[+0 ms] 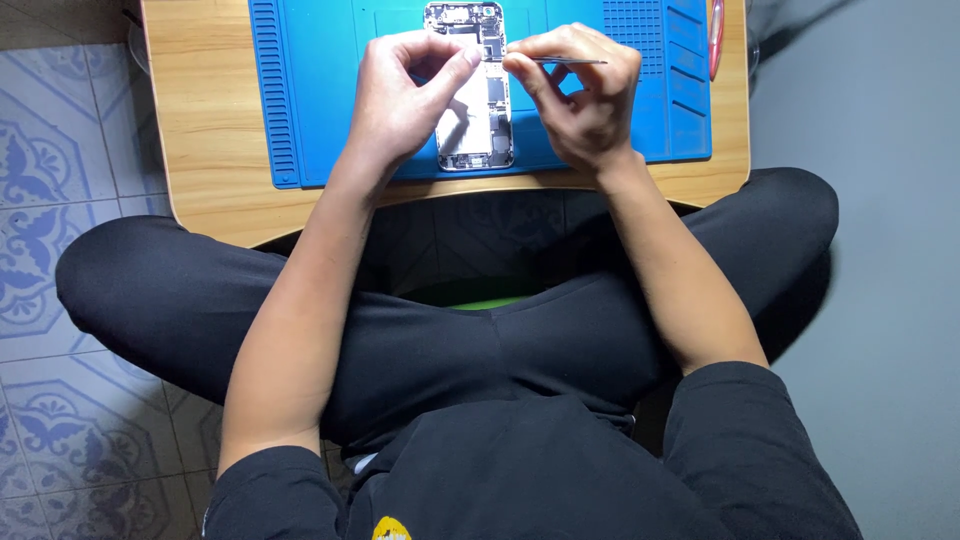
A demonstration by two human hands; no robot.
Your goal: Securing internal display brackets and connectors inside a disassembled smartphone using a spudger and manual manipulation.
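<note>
An opened smartphone (478, 100) with its circuit board and battery exposed lies on a blue repair mat (320, 90). My left hand (405, 95) rests on the phone's left side, with thumb and forefinger pinched together over the board. My right hand (580, 95) holds thin metal tweezers (570, 62), whose tips point left at the phone's upper right edge. What the left fingers pinch is too small to see.
The mat lies on a small low wooden table (200, 150). A red tool (716, 35) sits at the mat's right edge. My crossed legs in black trousers (450, 340) are under the table's near edge. Patterned floor tiles (50, 150) lie on the left, grey floor on the right.
</note>
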